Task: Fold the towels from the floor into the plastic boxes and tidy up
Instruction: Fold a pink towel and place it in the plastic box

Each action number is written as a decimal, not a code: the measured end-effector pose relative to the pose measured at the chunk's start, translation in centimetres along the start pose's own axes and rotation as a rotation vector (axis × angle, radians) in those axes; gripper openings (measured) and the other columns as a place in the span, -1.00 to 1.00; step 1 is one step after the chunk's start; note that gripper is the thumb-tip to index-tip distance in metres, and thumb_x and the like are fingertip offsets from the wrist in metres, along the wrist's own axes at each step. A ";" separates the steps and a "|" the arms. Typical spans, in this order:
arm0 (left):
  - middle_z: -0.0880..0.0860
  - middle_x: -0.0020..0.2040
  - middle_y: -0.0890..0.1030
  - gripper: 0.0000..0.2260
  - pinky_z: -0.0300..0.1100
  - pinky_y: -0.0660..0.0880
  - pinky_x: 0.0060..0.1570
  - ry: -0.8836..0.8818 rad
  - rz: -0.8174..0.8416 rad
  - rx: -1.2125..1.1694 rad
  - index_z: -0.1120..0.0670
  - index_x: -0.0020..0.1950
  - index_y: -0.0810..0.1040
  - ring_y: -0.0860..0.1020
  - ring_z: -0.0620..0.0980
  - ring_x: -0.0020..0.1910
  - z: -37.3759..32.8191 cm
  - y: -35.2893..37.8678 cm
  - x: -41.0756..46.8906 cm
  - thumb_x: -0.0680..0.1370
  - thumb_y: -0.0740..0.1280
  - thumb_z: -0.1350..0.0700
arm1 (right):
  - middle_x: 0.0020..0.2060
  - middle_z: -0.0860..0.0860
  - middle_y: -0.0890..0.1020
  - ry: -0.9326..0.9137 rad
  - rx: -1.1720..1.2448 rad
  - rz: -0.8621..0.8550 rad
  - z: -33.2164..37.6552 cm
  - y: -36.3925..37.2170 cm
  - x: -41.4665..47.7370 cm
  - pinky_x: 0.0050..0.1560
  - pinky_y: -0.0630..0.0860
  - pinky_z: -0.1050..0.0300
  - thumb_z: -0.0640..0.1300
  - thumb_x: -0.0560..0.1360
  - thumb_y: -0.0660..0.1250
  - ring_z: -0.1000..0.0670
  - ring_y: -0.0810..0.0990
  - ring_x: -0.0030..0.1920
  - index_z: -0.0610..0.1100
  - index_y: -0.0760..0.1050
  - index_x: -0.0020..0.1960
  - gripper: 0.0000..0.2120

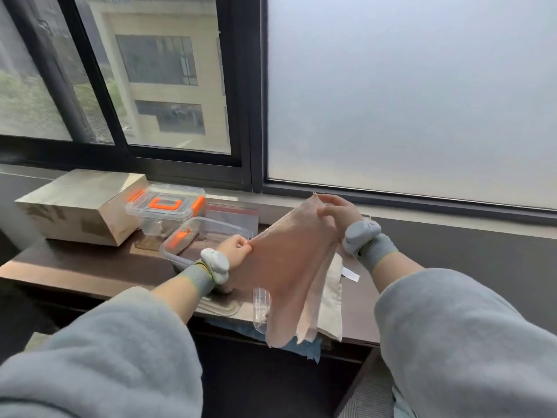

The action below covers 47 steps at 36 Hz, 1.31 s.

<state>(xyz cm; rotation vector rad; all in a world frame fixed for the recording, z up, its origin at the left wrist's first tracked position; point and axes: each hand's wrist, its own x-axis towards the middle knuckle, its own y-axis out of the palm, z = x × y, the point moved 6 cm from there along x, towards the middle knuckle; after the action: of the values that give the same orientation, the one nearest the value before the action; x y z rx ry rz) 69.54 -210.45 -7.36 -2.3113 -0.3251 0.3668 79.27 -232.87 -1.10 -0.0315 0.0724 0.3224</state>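
Hanging between both hands, a pink towel (pixel 289 267) is stretched above the near edge of a dark wooden table (pixel 90 267). Grey fleece sleeves (pixel 99 351) fill the foreground, each wrist wearing a grey band with a white device. The left hand (pixel 236 247) pinches the towel's left edge between thumb and fingers; the right hand (pixel 334 208), raised higher, grips the top corner, so the cloth slopes up to the right and its free end drops past the table's front edge. Just behind the pink towel's lower part lies a cream towel (pixel 331 300) on the table, with a white label beside it. Blue cloth (pixel 301 346) shows below the table edge. A clear lid (pixel 260 309) lies flat under the hanging towel. Beyond the left hand sits an open clear plastic box (pixel 180 254) with an orange clip, and behind it a closed plastic box (pixel 165 203) with orange handle and latches. Left of that stands a cardboard box (pixel 78 206), against the window (pixel 180 86).
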 end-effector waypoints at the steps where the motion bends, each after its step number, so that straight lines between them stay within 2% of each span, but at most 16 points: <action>1: 0.08 -0.01 0.55 -0.90 -0.19 0.39 0.03 0.022 -0.022 0.013 0.08 -0.01 0.46 0.52 0.08 0.07 -0.7 -0.5 1.2 0.59 0.25 0.06 | -0.17 -0.04 0.63 0.020 0.030 -0.043 -0.4 -1.3 0.7 0.12 0.53 -0.03 -0.37 0.35 0.28 -0.09 0.58 -0.05 -0.03 0.60 0.04 -0.63; 3: 0.10 0.03 0.59 -0.84 -0.17 0.39 0.01 0.076 -0.078 0.037 0.10 0.06 0.48 0.54 0.11 0.09 -1.9 -1.6 2.7 0.58 0.27 0.03 | -0.27 -0.04 0.68 0.056 0.112 -0.098 -1.1 -2.8 1.4 -0.16 0.59 0.12 -0.43 0.35 0.24 -0.03 0.64 -0.23 -0.13 0.57 0.14 -0.57; 5: 0.07 0.01 0.58 -0.88 -0.23 0.34 -0.07 0.147 -0.124 0.056 0.05 0.02 0.46 0.52 0.07 0.00 -3.4 -2.6 3.9 0.58 0.28 0.02 | -0.37 0.02 0.69 0.072 0.110 -0.146 -1.2 -3.8 1.7 -0.37 0.55 0.26 -0.40 0.33 0.25 0.06 0.65 -0.39 -0.11 0.58 0.10 -0.59; 7: 0.06 0.00 0.58 -0.86 -0.25 0.31 -0.10 0.188 -0.134 0.073 0.06 0.02 0.46 0.48 0.01 -0.06 -4.8 -3.1 5.3 0.56 0.30 0.01 | -0.36 0.04 0.70 0.101 0.025 -0.207 -1.4 -4.8 2.1 -0.40 0.53 0.29 -0.32 0.33 0.31 0.07 0.65 -0.40 -0.08 0.61 0.05 -0.66; 11: 0.02 -0.04 0.57 -0.70 -0.23 0.37 -0.12 0.229 0.054 0.211 0.11 0.10 0.52 0.52 0.00 -0.07 -7.9 -1.6 9.6 0.50 0.37 -0.07 | -0.36 0.04 0.59 0.145 -0.110 -0.453 -2.2 -8.0 3.8 -0.56 0.38 0.46 -0.31 0.46 0.23 0.08 0.51 -0.39 -0.10 0.59 0.00 -0.76; 17: 0.02 -0.14 0.57 -0.73 -0.26 0.38 -0.25 0.238 0.328 0.475 0.17 0.05 0.62 0.51 -0.02 -0.17 -9.4 0.9 14.5 0.49 0.38 0.01 | -0.40 -0.03 0.52 0.188 -0.062 -0.578 -3.8 -11.4 5.4 -0.62 0.34 0.43 -0.40 0.49 0.09 0.00 0.46 -0.42 -0.15 0.54 -0.12 -0.72; 20: 0.01 -0.16 0.58 -0.74 -0.27 0.39 -0.26 0.229 0.281 0.463 0.14 0.00 0.64 0.51 -0.03 -0.18 -8.7 0.4 16.8 0.49 0.38 -0.04 | -0.38 -0.08 0.50 0.225 -0.039 -0.607 -4.2 -12.5 6.3 -0.64 0.33 0.36 -0.40 0.50 0.08 0.00 0.41 -0.47 -0.13 0.49 -0.24 -0.69; 23: 0.03 -0.17 0.60 -0.83 -0.29 0.42 -0.28 0.237 0.191 0.313 0.09 -0.09 0.64 0.53 -0.02 -0.19 -9.4 -0.9 20.5 0.49 0.39 -0.01 | -0.37 -0.11 0.49 0.316 0.051 -0.680 -4.9 -13.7 8.2 -0.60 0.43 0.30 -0.35 0.53 0.09 -0.01 0.47 -0.59 -0.13 0.45 -0.29 -0.70; 25: 0.06 -0.18 0.59 -0.87 -0.22 0.53 -0.25 0.211 0.153 0.124 0.10 -0.08 0.61 0.55 0.03 -0.20 -10.0 -1.6 22.9 0.50 0.39 0.05 | -0.38 -0.08 0.51 0.281 0.090 -0.701 -4.8 -13.8 9.8 -0.47 0.52 0.21 -0.37 0.51 0.09 -0.03 0.50 -0.50 -0.15 0.48 -0.23 -0.73; 27: 0.10 -0.17 0.56 -0.89 -0.19 0.59 -0.36 0.152 0.112 -0.080 0.13 -0.07 0.58 0.54 0.06 -0.24 -10.4 -2.0 23.7 0.51 0.36 0.10 | -0.35 -0.05 0.55 0.222 0.037 -0.699 -4.5 -13.3 11.2 -0.22 0.57 0.06 -0.37 0.46 0.14 -0.02 0.50 -0.38 -0.09 0.49 -0.23 -0.74; 28: 0.11 -0.16 0.57 -0.89 -0.22 0.58 -0.41 0.161 0.069 -0.121 0.14 -0.06 0.58 0.54 0.06 -0.26 -10.8 -2.2 24.4 0.52 0.33 0.10 | -0.36 -0.02 0.56 0.202 0.025 -0.708 -4.4 -13.0 11.9 -0.21 0.56 0.05 -0.35 0.44 0.18 0.00 0.49 -0.38 -0.05 0.49 -0.24 -0.75; 31: 0.11 -0.13 0.61 -0.89 -0.16 0.58 -0.15 0.227 -0.050 -0.145 0.10 -0.05 0.55 0.57 0.10 -0.18 -12.0 -2.5 24.4 0.54 0.29 0.08 | -0.48 0.07 0.55 0.156 0.063 -0.713 -4.2 -12.2 12.5 -0.42 0.45 0.26 -0.22 0.42 0.30 0.06 0.45 -0.48 -0.02 0.53 -0.25 -0.87; 35: -0.01 -0.13 0.57 -0.95 -0.35 0.35 -0.34 0.311 -0.115 -0.188 0.02 0.00 0.51 0.49 -0.03 -0.18 -12.5 -2.7 23.4 0.57 0.28 0.08 | -0.46 0.07 0.51 0.110 0.112 -0.678 -3.1 -12.3 12.8 -0.42 0.45 0.22 -0.14 0.49 0.31 0.06 0.41 -0.47 -0.06 0.58 -0.21 -0.88; 40: -0.02 -0.10 0.58 -0.88 -0.26 0.39 -0.21 0.291 -0.171 -0.276 0.08 0.07 0.55 0.51 -0.03 -0.13 -11.7 -3.8 21.3 0.57 0.29 0.09 | -0.29 0.01 0.52 0.050 0.159 -0.676 -1.3 -13.5 12.6 -0.48 0.40 0.35 -0.14 0.54 0.29 0.07 0.41 -0.38 -0.06 0.53 0.02 -0.92; 44: -0.10 -0.28 0.54 -0.94 -0.58 0.34 -0.41 0.275 -0.179 -0.395 0.11 -0.01 0.54 0.46 -0.16 -0.27 -10.8 -3.2 18.3 0.54 0.36 0.17 | -0.33 0.04 0.54 0.032 0.159 -0.712 -2.1 -14.0 10.8 -0.57 0.32 0.49 -0.15 0.53 0.29 0.06 0.44 -0.36 -0.15 0.56 0.06 -0.85; 47: -0.11 -0.30 0.55 -0.93 -0.57 0.35 -0.43 0.281 -0.164 -0.365 0.10 -0.05 0.57 0.47 -0.23 -0.32 -10.1 -2.8 15.7 0.50 0.41 0.15 | -0.18 -0.09 0.59 0.050 0.109 -0.734 -3.6 -15.4 9.1 -0.50 0.32 0.56 -0.22 0.53 0.26 -0.01 0.47 -0.28 -0.29 0.57 0.12 -0.77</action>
<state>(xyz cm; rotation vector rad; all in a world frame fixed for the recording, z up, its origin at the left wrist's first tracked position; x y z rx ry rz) 87.37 -209.83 -1.16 -2.6253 -0.4678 -0.1107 92.57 -244.74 -5.10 0.0429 0.1227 -0.4165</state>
